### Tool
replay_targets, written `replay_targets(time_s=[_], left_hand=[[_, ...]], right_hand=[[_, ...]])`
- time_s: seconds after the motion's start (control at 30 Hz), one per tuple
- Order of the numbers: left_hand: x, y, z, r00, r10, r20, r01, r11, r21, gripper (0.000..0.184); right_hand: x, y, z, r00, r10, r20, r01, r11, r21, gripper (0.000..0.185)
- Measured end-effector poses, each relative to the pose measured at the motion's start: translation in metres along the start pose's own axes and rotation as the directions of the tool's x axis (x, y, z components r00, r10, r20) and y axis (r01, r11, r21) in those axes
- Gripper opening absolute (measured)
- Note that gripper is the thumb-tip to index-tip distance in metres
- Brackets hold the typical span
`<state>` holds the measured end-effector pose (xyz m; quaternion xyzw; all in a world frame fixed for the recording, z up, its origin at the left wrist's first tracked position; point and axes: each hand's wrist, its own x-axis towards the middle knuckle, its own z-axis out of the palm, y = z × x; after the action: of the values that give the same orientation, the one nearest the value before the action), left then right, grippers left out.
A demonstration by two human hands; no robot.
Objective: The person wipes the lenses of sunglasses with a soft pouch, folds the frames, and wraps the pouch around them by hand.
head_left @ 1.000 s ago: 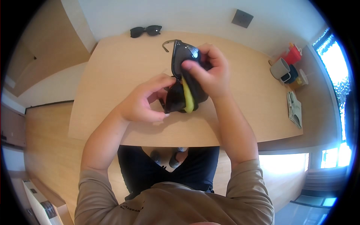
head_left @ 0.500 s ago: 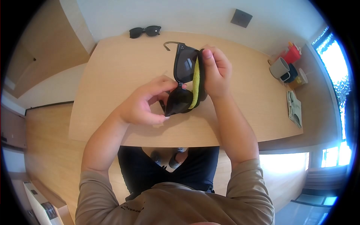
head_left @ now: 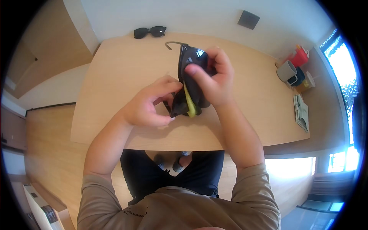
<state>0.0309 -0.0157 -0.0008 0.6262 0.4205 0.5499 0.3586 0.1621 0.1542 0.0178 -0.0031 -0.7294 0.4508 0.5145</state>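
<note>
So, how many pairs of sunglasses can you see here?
2: one pair held in the left hand, another pair at the far edge of the table. No others show.

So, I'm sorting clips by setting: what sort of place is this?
Probably a home or small office room, judging by the pale wooden desk, the grey cylindrical mug and the bright window.

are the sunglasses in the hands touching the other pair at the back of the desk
Apart. The head view shows bare desk between the held sunglasses and the rear pair.
</note>
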Motion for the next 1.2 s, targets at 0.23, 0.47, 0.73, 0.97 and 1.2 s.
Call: replay_targets(time_s=[0.23, 0.47, 0.73, 0.97, 1.2], left_hand=[[0.0, -0.001, -0.001, 0.998, -0.027, 0.051, 0.023, 0.995, 0.093, 0.071], [0.001, 0.002, -0.003, 0.998, -0.061, -0.018, 0.061, 0.998, 0.01, 0.07], [0.001, -0.003, -0.003, 0.999, -0.034, 0.021, 0.034, 0.999, 0.003, 0.073], [0.0, -0.004, -0.002, 0.998, -0.051, -0.04, 0.049, 0.997, -0.052, 0.073], [0.001, 0.002, -0.002, 0.997, -0.069, -0.033, 0.068, 0.998, -0.014, 0.073]], right_hand=[[0.002, -0.021, 0.005, 0.948, 0.309, -0.081, -0.278, 0.923, 0.267, 0.026], [-0.004, 0.0, 0.006, 0.994, 0.072, 0.086, -0.066, 0.995, -0.08, 0.059], [0.002, -0.015, 0.008, 0.936, 0.336, -0.105, -0.303, 0.921, 0.244, 0.025], [-0.003, 0.002, 0.005, 0.99, 0.135, 0.045, -0.137, 0.99, 0.024, 0.048], [-0.004, -0.002, 0.01, 0.979, 0.191, 0.066, -0.198, 0.971, 0.133, 0.059]])
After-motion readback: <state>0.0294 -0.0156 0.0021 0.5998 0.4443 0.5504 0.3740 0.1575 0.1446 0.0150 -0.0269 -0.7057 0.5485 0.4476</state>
